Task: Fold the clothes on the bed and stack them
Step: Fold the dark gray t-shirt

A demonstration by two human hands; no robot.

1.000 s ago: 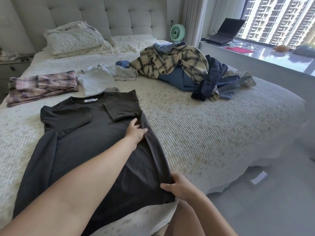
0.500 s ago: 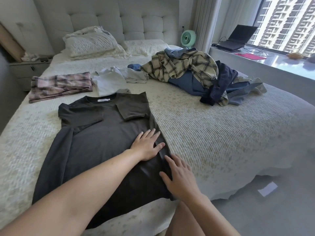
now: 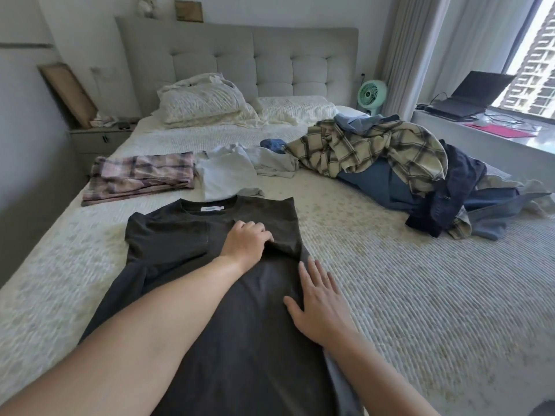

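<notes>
Across the bed (image 3: 390, 295), the dark shirt (image 3: 240, 340) is pressed flat further up than before: left hand (image 3: 247, 240) curled on the folded sleeve, right hand (image 3: 319, 304) spread wide. Side folds look done.

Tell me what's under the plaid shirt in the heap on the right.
Under the plaid shirt a blue garment shows, with a navy piece beside it and a light blue one on top. Anything deeper in the heap is covered.
</notes>
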